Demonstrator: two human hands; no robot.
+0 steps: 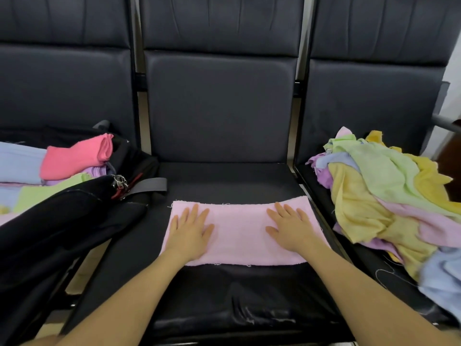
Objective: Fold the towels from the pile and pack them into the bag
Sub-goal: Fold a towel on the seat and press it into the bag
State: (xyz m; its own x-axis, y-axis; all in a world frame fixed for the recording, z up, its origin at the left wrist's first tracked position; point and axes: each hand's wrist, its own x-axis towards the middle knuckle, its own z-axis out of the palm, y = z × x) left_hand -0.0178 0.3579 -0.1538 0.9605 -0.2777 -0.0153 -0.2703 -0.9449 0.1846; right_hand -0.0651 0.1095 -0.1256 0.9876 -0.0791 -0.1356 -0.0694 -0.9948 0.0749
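Both hands, left [190, 232] and right [289, 229], lie spread flat on a pale pink terry towel [239, 233] on the middle bench seat [224, 181]. Folded towels already fill the open black fabric bag [74, 213]; a sizeable crumpled pastel towel pile [389, 196] remains.

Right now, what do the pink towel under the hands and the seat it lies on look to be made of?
Pink towel: soft terry-like cloth, matte, with a nubbly face and loose threads along its edges; likely cotton or microfibre. Both hands, left and right, lie flat on it. Seat: smooth dark leather or a leather-like covering, judging by the faint sheen and creases at the front edge.
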